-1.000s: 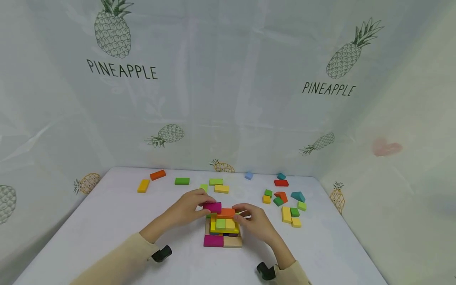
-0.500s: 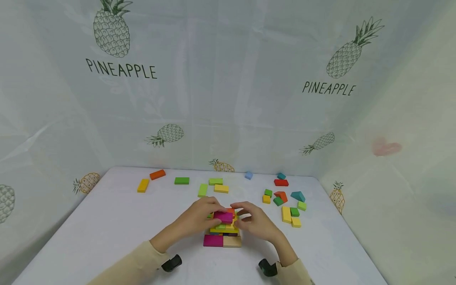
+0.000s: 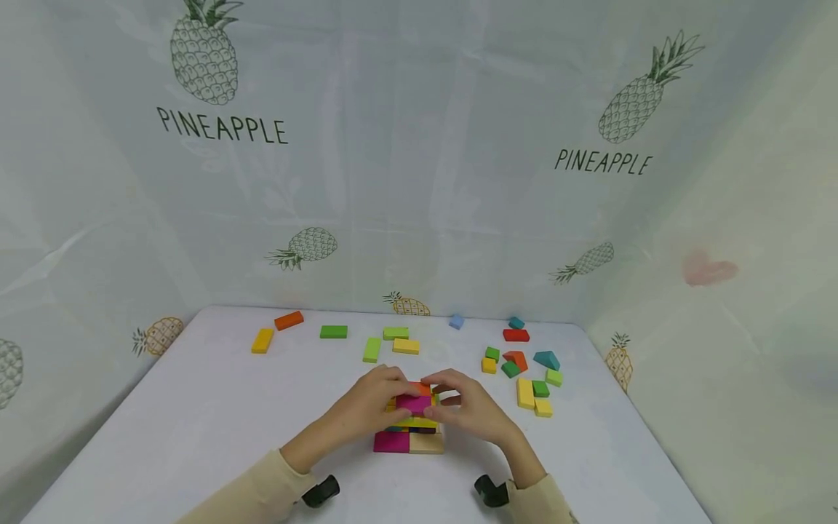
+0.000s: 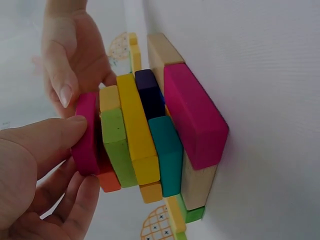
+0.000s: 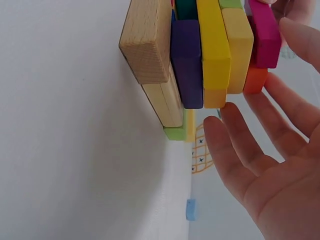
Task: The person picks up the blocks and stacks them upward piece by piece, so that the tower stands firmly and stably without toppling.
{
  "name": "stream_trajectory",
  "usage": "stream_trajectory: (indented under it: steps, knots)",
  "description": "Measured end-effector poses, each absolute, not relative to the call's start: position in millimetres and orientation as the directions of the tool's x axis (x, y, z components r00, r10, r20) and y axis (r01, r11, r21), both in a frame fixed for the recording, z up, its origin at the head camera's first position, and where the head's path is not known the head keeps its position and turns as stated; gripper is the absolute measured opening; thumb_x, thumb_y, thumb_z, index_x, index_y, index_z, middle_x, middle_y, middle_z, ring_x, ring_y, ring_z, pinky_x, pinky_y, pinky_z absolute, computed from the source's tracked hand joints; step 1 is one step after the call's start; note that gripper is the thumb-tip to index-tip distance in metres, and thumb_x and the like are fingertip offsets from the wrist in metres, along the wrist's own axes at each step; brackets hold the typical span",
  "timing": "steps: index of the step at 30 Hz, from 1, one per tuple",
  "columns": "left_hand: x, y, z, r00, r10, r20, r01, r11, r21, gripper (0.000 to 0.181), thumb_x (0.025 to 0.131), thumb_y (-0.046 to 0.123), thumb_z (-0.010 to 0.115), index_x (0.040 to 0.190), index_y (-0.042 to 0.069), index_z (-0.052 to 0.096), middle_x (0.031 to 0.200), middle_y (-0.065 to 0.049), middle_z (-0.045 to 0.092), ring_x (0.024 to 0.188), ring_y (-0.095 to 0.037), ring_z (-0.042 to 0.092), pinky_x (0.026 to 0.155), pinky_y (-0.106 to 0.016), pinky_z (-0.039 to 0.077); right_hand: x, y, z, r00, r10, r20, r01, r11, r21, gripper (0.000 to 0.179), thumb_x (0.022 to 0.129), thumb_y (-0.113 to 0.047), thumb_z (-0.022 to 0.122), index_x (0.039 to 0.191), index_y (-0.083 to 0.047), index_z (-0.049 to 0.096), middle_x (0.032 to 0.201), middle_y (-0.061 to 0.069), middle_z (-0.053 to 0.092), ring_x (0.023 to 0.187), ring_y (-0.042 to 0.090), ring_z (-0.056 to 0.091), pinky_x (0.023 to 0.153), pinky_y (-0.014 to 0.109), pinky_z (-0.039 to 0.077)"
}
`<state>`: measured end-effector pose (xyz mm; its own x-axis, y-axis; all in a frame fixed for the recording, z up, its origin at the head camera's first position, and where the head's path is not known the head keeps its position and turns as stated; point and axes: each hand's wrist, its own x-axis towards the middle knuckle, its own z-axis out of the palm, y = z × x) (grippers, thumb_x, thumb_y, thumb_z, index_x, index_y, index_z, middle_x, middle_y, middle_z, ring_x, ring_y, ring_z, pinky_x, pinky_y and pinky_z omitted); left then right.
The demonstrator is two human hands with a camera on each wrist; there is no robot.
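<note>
My left hand (image 3: 366,402) pinches a magenta block (image 3: 413,405) at the top of a layered stack of wooden blocks. In the left wrist view the thumb lies on this block, which sits against an orange block (image 4: 108,176). My right hand (image 3: 473,413) is at the stack's right side. Its loosely extended fingers (image 5: 225,160) are close to the orange block and the pale yellow block (image 5: 238,50). Below come a long yellow block (image 4: 137,130), purple block (image 4: 149,93), teal block (image 4: 167,155), and a base with a magenta block (image 3: 391,442) and plain wood block (image 3: 426,443).
Several loose blocks lie farther back: a yellow block (image 3: 262,340) and orange block (image 3: 289,320) at left, a light green block (image 3: 372,350) behind the stack. A cluster at right includes a red block (image 3: 516,335) and teal triangular block (image 3: 546,360). A pineapple-print curtain (image 3: 419,145) hangs behind.
My left hand has carried the magenta block rightward and toward the stack's near side, onto the top. The right hand has stayed beside the stack, with its thumb now nearer the magenta block.
</note>
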<state>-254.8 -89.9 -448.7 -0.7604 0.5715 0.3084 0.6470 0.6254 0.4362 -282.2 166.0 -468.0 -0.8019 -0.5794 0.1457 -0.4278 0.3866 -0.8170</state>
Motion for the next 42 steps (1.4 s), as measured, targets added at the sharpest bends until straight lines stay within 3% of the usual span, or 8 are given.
stream_trajectory:
  steps: [11, 19, 25, 36, 42]
  knots:
    - [-257.3, -90.4, -456.5, -0.777, 0.549, 0.308, 0.629, 0.651, 0.425, 0.034, 0.092, 0.027, 0.086, 0.126, 0.024, 0.079, 0.109, 0.013, 0.065, 0.104, -0.008, 0.056, 0.089, -0.028, 0.056, -282.6, 165.6, -468.7, -0.81, -0.566, 0.151, -0.422, 0.386, -0.82, 0.04, 0.098, -0.025, 0.079, 0.136, -0.019, 0.068, 0.134, 0.001, 0.066, 0.123, 0.028, 0.064, 0.102, 0.052, 0.058]
    - [-264.7, -98.1, -459.3, -0.848, 0.476, 0.231, 0.518, 0.658, 0.546, 0.054, 0.09, 0.035, 0.087, 0.139, 0.019, 0.07, 0.134, 0.006, 0.064, 0.124, -0.017, 0.058, 0.099, -0.043, 0.059, -283.0, 165.3, -469.1, -0.812, -0.561, 0.159, -0.433, 0.396, -0.81, 0.04, 0.098, -0.025, 0.079, 0.136, -0.019, 0.068, 0.133, 0.001, 0.067, 0.123, 0.028, 0.065, 0.101, 0.047, 0.059]
    - [-266.2, -99.7, -459.9, -0.856, 0.479, 0.195, 0.494, 0.647, 0.581, 0.05, 0.091, 0.038, 0.085, 0.136, 0.019, 0.072, 0.126, 0.009, 0.066, 0.113, -0.014, 0.061, 0.094, -0.036, 0.059, -283.8, 165.4, -470.5, -0.812, -0.56, 0.161, -0.436, 0.401, -0.806, 0.043, 0.097, -0.027, 0.08, 0.138, -0.018, 0.068, 0.135, 0.002, 0.066, 0.123, 0.029, 0.065, 0.102, 0.052, 0.058]
    - [-269.1, -105.1, -462.8, -0.851, 0.485, 0.201, 0.5, 0.629, 0.595, 0.054, 0.091, 0.045, 0.084, 0.137, 0.021, 0.071, 0.126, 0.011, 0.066, 0.11, -0.013, 0.062, 0.091, -0.032, 0.058, -283.1, 164.2, -470.8, -0.818, -0.554, 0.152, -0.428, 0.411, -0.805, 0.046, 0.097, -0.027, 0.081, 0.139, -0.019, 0.067, 0.135, 0.002, 0.066, 0.123, 0.029, 0.065, 0.104, 0.053, 0.057]
    - [-281.5, -121.0, -459.8, -0.876, 0.433, 0.212, 0.462, 0.627, 0.627, 0.051, 0.096, 0.046, 0.078, 0.14, 0.021, 0.069, 0.13, -0.001, 0.069, 0.113, -0.023, 0.067, 0.092, -0.041, 0.061, -283.6, 164.0, -471.8, -0.824, -0.548, 0.144, -0.425, 0.431, -0.796, 0.046, 0.097, -0.029, 0.08, 0.139, -0.019, 0.067, 0.135, 0.001, 0.066, 0.122, 0.027, 0.065, 0.104, 0.052, 0.057]
